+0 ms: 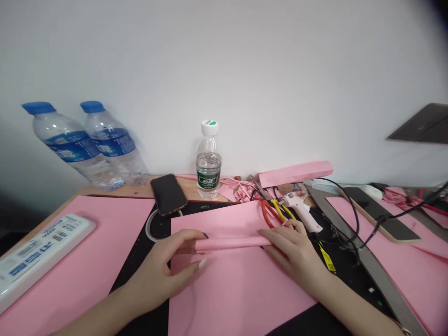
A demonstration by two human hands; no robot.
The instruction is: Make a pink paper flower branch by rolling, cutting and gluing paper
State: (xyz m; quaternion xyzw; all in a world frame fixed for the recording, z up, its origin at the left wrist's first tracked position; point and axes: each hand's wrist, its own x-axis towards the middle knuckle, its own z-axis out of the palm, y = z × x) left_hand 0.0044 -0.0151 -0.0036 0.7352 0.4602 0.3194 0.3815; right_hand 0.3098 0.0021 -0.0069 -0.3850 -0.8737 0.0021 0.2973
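Pink paper lies before the person, its raised fold pinched by the left hand at nine o'clock and the right hand at three; fingers partly hide both ends.

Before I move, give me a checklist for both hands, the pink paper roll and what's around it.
1. Right hand on the pink paper roll: ok, fingers at its right end.
2. Left grip closed on the roll: not ok, the thumb stands apart from it.
3. Roll joined to the pink sheet under it: cannot tell.
4. Red-handled scissors well away from the sheet: not ok, the handles lie at its far right edge.
5. Small water bottle upright and capped: ok.
6. Glue gun cool: cannot tell by looking.
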